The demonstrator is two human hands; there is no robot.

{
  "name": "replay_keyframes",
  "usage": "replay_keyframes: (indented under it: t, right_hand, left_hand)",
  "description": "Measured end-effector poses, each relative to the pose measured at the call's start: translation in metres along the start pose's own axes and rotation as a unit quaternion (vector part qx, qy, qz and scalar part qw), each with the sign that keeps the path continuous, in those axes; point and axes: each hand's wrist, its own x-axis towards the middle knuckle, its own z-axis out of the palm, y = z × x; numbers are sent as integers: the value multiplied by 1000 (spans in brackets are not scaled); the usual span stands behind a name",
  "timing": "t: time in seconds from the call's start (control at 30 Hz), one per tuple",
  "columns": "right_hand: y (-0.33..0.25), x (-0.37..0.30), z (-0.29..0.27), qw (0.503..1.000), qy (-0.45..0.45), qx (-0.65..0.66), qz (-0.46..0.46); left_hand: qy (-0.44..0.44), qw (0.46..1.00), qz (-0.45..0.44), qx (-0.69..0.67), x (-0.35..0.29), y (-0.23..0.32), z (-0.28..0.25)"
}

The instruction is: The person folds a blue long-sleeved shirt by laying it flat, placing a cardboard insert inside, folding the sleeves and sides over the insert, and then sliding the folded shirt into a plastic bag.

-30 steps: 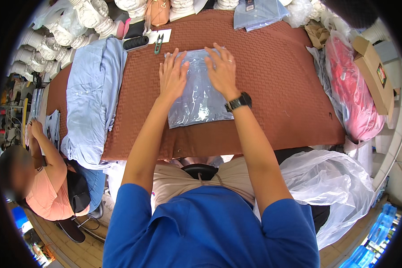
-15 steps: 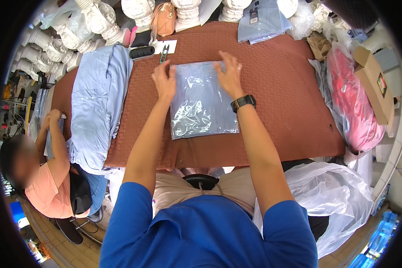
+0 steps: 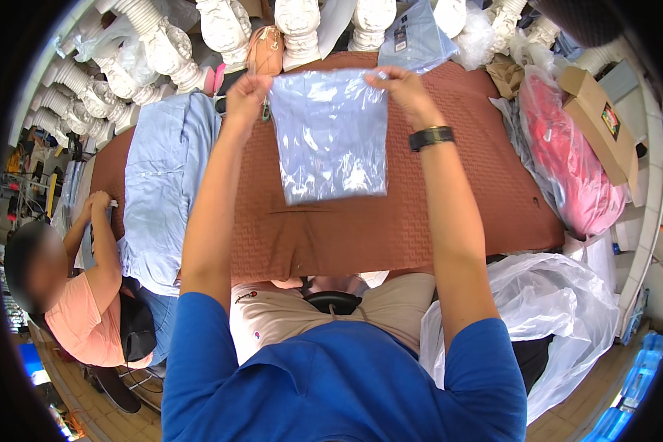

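Between my two hands hangs a clear plastic bag (image 3: 331, 140) with a folded light-blue garment inside, its surface glossy with reflections. My left hand (image 3: 248, 96) pinches the bag's far left corner. At the far right corner, my right hand (image 3: 409, 92) grips it with thumb and fingers; a dark watch sits on that wrist. The bag is raised off the brown textured table cover (image 3: 479, 169). Partly hidden beside my left hand are the green-handled thread snips (image 3: 266, 112).
Light-blue garments (image 3: 166, 177) lie at the left, near a seated person (image 3: 85, 295). Another bagged blue shirt (image 3: 414, 40) and a tan pouch (image 3: 266, 50) rest at the back among white ornate columns (image 3: 225, 29). Right: a red bagged bundle (image 3: 560, 155), a cardboard box (image 3: 600, 125) and plastic sheeting (image 3: 552, 317).
Both my hands have closed on the bag's far corners. The bag has come up off the table, and my arms have moved slightly apart and farther away.
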Motion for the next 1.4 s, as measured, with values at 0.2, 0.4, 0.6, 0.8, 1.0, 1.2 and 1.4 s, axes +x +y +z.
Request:
replay_keyframes:
  t: [0.2, 0.4, 0.6, 0.8, 1.0, 1.2, 1.4]
  right_hand:
    - [-88, -118, -37, 980, -142, -87, -109]
    - [6, -104, -5, 953, 53, -223, -198]
    - [133, -108, 80, 830, 76, -511, -211]
    - [136, -123, 97, 850, 48, -498, -166]
    - [136, -127, 97, 851, 58, -494, -171]
    - [139, -119, 93, 878, 40, -451, -157]
    - [102, -116, 48, 913, 121, -387, 34]
  left_hand:
    - [-70, 989, 114, 58, -108, 135, -22]
    - [-15, 959, 152, 239, -140, 74, -6]
    - [-110, 846, 159, 498, -174, -52, 92]
    - [-113, 840, 132, 515, -191, -66, 90]
    - [-116, 844, 119, 509, -193, -68, 91]
    - [-145, 865, 88, 473, -186, -71, 85]
    - [-76, 964, 57, 247, -182, -38, 28]
